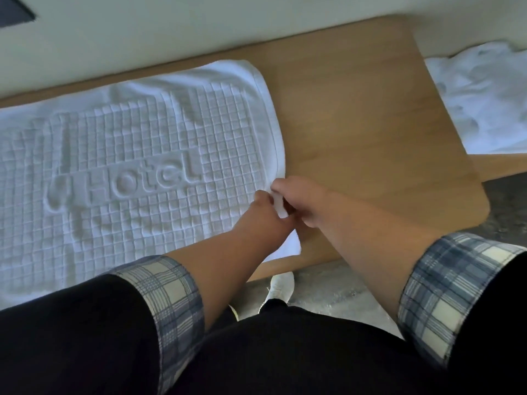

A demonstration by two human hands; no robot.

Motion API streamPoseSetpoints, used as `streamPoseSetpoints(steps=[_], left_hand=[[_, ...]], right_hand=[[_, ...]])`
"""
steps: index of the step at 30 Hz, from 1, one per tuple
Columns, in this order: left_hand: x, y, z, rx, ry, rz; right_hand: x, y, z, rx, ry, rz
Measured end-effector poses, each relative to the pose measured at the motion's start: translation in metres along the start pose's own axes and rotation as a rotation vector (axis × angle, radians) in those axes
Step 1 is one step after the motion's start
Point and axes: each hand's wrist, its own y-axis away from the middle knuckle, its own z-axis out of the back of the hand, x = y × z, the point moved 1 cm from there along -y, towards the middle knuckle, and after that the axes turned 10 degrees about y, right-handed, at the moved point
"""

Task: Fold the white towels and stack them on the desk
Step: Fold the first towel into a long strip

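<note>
A white towel (137, 155) with a raised grid pattern and the word "Hotel" lies spread flat on the left part of the wooden desk (370, 132). Both hands meet at the towel's right edge near the desk's front. My left hand (268, 208) pinches that edge from the towel side. My right hand (306, 201) grips the same bit of white cloth from the bare-wood side, fingers curled down. A small fold of towel shows between the two hands. The towel's near right corner (289, 246) hangs by the desk's front edge under my left wrist.
A heap of crumpled white towels (482, 98) lies past the desk's right end. A pale wall (199, 27) runs along the desk's far side. Below the front edge are grey floor (342, 292) and a white shoe (281, 286).
</note>
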Motion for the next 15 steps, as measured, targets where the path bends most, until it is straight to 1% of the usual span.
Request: streamPoseSetpoints(steps=[1, 3, 5, 8, 10, 12, 13, 15], left_hand=[[0.001, 0.001, 0.004, -0.016, 0.061, 0.040], [0.002, 0.001, 0.014, -0.041, 0.086, 0.069], [0.003, -0.001, 0.026, -0.052, 0.062, 0.058], [0.003, -0.001, 0.040, -0.029, 0.045, 0.014], [0.005, -0.004, 0.046, -0.019, 0.074, 0.003], [0.009, -0.007, 0.048, -0.004, 0.107, 0.001], [0.012, -0.009, 0.049, 0.006, 0.125, 0.007], [0.017, -0.013, 0.049, 0.031, 0.172, 0.029]], right_hand=[[0.005, 0.000, -0.001, 0.060, -0.031, 0.002], [0.020, -0.004, 0.001, 0.072, -0.080, -0.008], [0.042, -0.019, 0.008, -0.037, -0.043, 0.014], [0.090, -0.052, 0.022, -0.259, 0.046, 0.102], [0.125, -0.078, 0.031, -0.397, 0.070, 0.138], [0.155, -0.100, 0.043, -0.531, 0.162, 0.195], [0.169, -0.112, 0.047, -0.562, 0.232, 0.234], [0.190, -0.130, 0.051, -0.550, 0.365, 0.307]])
